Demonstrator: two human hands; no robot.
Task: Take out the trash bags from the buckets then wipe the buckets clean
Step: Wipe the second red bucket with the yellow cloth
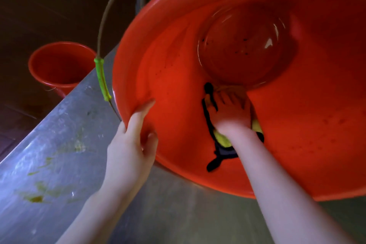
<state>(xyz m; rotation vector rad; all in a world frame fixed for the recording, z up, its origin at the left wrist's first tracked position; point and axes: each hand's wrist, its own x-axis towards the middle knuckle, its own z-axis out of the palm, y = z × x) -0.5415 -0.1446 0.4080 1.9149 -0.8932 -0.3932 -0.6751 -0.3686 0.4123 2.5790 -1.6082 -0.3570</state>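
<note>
Dim, soft blur, wide-angle edge distortion

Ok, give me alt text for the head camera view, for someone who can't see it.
A right hand presses a yellow, black-edged cloth against the inside wall of a tipped red bucket on a metal table, while the left hand grips its rim. A second red bucket stands on the floor beyond.

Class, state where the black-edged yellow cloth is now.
In the head view, the yellow cloth lies right of centre inside the large red plastic bucket, pressed against its inner wall under the right hand.
</note>
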